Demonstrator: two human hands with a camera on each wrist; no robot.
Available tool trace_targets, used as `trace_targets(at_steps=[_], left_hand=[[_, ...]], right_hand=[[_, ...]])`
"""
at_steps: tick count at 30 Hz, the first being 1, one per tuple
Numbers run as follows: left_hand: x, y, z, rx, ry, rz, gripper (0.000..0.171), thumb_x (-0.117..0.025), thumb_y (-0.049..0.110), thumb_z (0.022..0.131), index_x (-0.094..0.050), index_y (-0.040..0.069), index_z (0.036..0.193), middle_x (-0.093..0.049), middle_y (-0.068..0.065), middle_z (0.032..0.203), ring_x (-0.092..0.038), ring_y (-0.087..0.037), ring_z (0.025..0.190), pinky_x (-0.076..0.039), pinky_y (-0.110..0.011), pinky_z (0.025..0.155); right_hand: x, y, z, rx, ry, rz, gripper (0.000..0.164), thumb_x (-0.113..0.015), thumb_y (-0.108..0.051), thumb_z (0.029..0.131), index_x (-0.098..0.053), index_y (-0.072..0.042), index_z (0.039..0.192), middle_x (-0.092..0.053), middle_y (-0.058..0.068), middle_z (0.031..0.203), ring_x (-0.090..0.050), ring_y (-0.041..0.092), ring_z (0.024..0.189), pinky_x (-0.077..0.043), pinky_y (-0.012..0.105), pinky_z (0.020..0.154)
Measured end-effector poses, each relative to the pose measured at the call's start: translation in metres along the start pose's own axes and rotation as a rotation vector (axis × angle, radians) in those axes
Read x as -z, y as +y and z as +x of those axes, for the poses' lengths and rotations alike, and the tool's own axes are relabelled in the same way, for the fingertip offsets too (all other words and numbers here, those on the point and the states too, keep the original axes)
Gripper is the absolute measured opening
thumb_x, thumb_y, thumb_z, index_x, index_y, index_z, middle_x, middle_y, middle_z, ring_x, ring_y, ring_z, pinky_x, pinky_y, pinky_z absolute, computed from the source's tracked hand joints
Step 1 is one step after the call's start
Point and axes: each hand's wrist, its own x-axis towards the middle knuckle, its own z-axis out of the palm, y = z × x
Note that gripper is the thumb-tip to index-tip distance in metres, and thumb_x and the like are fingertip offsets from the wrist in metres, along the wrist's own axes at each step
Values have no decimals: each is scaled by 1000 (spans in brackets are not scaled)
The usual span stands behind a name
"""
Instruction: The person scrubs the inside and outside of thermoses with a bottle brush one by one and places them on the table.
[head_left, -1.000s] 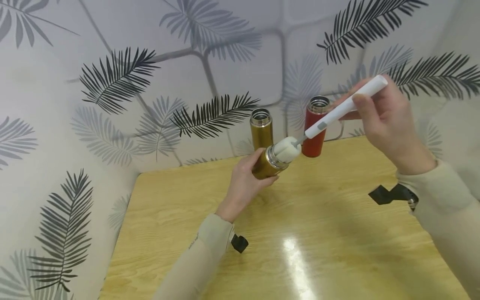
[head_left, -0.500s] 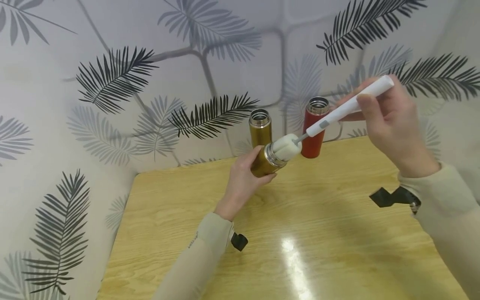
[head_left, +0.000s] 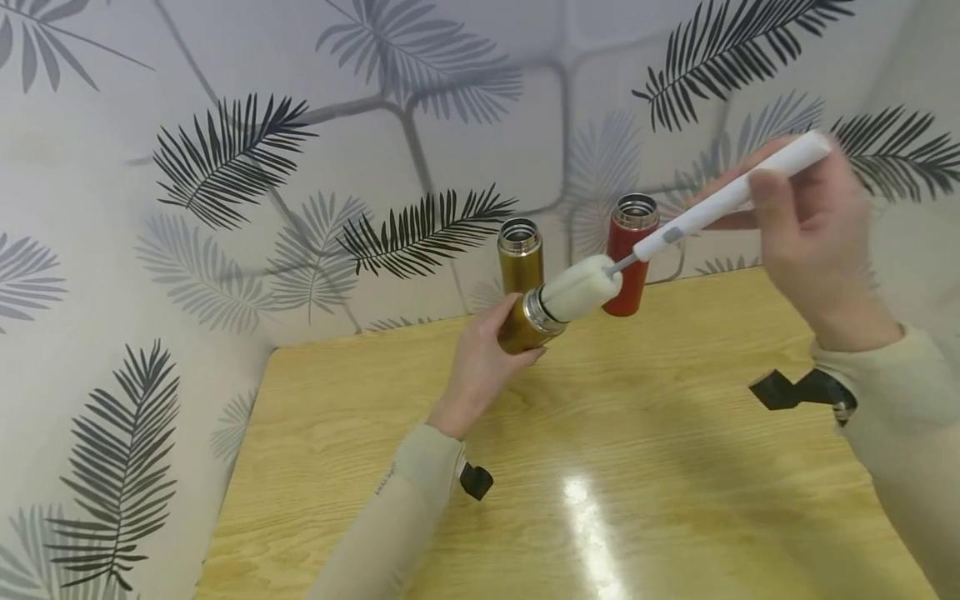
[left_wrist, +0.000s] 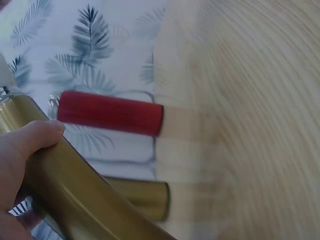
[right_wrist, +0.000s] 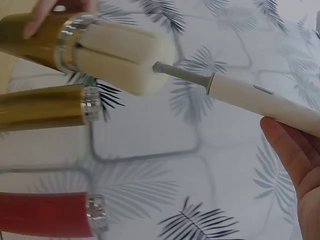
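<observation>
My left hand (head_left: 483, 354) grips a gold thermos bottle (head_left: 521, 331), tilted with its open mouth up and to the right. The right hand (head_left: 821, 233) holds the white handle of a bottle brush (head_left: 720, 207), thumb on top of it. Most of the brush's cream sponge head (right_wrist: 115, 55) shows outside the mouth; its lower end is hidden in the neck. A grey stem joins the sponge to the handle. In the left wrist view the fingers and thumb (left_wrist: 47, 132) wrap around the gold body.
Behind the held bottle a second gold bottle (head_left: 521, 262) stands upright without a lid. A lidless red bottle (head_left: 626, 279) is upright to its right, near the wall. The wooden table (head_left: 360, 425) meets a leaf-patterned wall (head_left: 450, 142) at its back edge.
The right hand has moved up and to the right with the brush, and more of the sponge head shows outside the bottle mouth. The left hand and bottle have shifted slightly left.
</observation>
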Motion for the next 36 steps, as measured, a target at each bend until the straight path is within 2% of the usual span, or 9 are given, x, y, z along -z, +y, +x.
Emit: trace_targets(at_steps=[3, 5, 9, 13, 17, 22, 28, 33, 36], left_hand=[[3, -12, -6, 79, 15, -16, 71, -93, 14, 78, -61, 10, 141, -68, -11, 133, -64, -29, 121, -50, -45, 106], [5, -17, -8, 105, 27, -20, 72, -94, 14, 77, -62, 10, 141, -68, -11, 133, -64, -29, 121, -50, -45, 107], [8, -17, -6, 63, 21, 16, 75, -94, 16, 76, -61, 9, 142, -68, -13, 133, -64, -31, 120, -50, -47, 106], [6, -10, -4, 15, -10, 70, 77, -95, 17, 76, -60, 6, 143, -68, -15, 133, -64, -34, 119, -50, -48, 106], [5, -1, -4, 6, -35, 112, 76, -96, 18, 75, -61, 6, 142, -68, -13, 133, -62, -33, 121, -49, -47, 107], [5, 8, -3, -2, -57, 135, 71, -94, 20, 78, -61, 7, 140, -69, -12, 131, -62, -32, 119, -50, -47, 106], [5, 12, -4, -34, -37, 164, 76, -95, 21, 77, -60, 7, 142, -69, -11, 133, -63, -32, 120, -51, -48, 105], [6, 13, -5, -48, -30, 136, 79, -96, 20, 76, -59, 10, 145, -68, -10, 137, -62, -31, 123, -50, -48, 105], [6, 13, -6, -50, -32, 120, 78, -96, 19, 75, -60, 10, 144, -68, -10, 138, -62, -30, 124, -50, -48, 106]], right_hand=[[11, -7, 5, 6, 52, 57, 29, -68, -7, 101, -55, 19, 105, -75, 22, 94, -77, 25, 87, -62, 27, 77], [17, -10, 5, 0, 54, 78, 27, -66, -4, 102, -54, 20, 105, -74, 24, 95, -77, 26, 89, -62, 28, 78], [18, -7, 1, -15, 47, 79, 22, -62, -1, 103, -54, 19, 108, -74, 24, 98, -76, 27, 92, -62, 30, 80], [7, -4, -3, -27, 32, 96, 20, -59, 0, 104, -53, 17, 111, -74, 24, 102, -76, 27, 96, -62, 31, 84], [-7, -1, -4, -33, 9, 139, 20, -59, -1, 104, -53, 16, 111, -73, 24, 102, -76, 29, 98, -61, 32, 85], [-17, 4, -7, -34, -52, 128, 18, -55, 0, 105, -51, 18, 109, -73, 23, 103, -76, 29, 100, -61, 33, 86], [-14, 17, -9, -23, -47, 99, 21, -55, -3, 106, -50, 17, 111, -72, 21, 103, -75, 28, 100, -61, 32, 85], [-7, 26, -9, -32, -12, 106, 26, -59, -9, 106, -51, 15, 111, -71, 22, 101, -75, 28, 99, -62, 31, 83], [-3, 28, -11, -64, -1, 109, 24, -57, -8, 107, -52, 15, 111, -71, 22, 102, -75, 28, 99, -62, 32, 84]])
